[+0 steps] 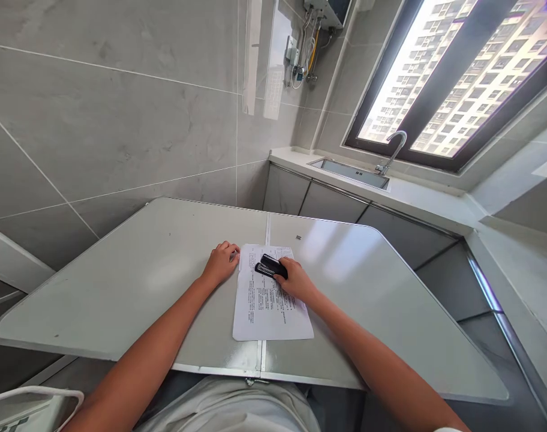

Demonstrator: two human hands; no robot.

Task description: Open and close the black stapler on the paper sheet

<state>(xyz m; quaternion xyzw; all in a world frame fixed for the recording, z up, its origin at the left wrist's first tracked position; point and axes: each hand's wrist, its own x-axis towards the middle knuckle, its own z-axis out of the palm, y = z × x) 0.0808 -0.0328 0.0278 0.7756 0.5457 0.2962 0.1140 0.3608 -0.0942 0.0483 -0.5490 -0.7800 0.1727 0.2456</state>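
right hand (pixel 295 279) grips black stapler (pixel 274 265), long axis crosswise, free end leftward; left hand (pixel 221 264) curled, contents unclear.

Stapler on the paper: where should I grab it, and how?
Probably best to hold the stapler at its right end, coming from the right, thumb on one side and fingers on the other, as the right hand does. Its two long arms spread apart toward the left and draw together near that hand.
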